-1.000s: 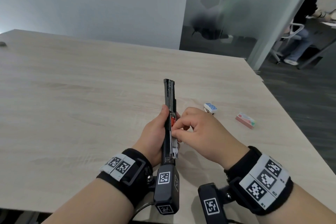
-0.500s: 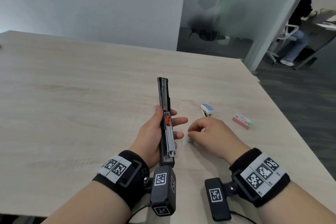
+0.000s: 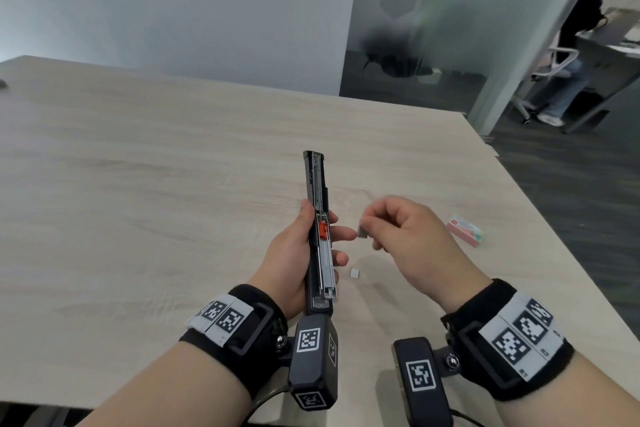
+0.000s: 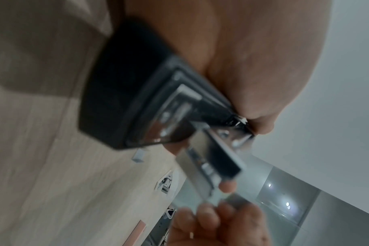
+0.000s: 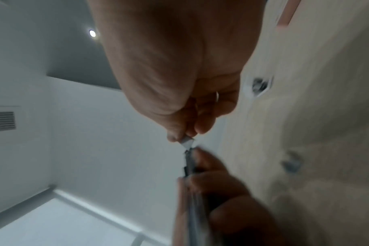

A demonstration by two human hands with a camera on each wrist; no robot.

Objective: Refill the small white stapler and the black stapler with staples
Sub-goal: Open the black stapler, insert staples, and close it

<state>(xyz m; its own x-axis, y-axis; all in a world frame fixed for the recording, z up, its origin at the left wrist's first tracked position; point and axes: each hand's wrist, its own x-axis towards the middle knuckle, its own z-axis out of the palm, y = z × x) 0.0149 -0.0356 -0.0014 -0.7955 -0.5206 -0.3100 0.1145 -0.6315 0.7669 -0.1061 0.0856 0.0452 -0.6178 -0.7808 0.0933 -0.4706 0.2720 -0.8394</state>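
**Black stapler open, short staple strip on its way to the channel**

Black stapler (image 3: 318, 218) is held above the wooden table (image 3: 138, 166), swung fully open, its metal staple channel facing up with the orange pusher block (image 3: 323, 230) partway along. Left hand (image 3: 294, 253) wraps the body from below, fingers curled round the right side. Right hand (image 3: 398, 232) pinches a short staple strip (image 3: 362, 231) between thumb and forefinger, just beside the channel, not yet touching it. A second short staple piece (image 3: 354, 273) lies loose on the table near the stapler's lower end. Pink staple box (image 3: 465, 230) sits well to the right. Small white stapler (image 5: 258, 86) shows only in the right wrist view, on the table, blurred.

Step in hand, as judged: loading the black stapler. Next move calls for turning the strip legs-down and seating it in the channel; the piece is small, so alignment must be careful. Then the lid needs closing. White stapler's fill state: cannot tell.
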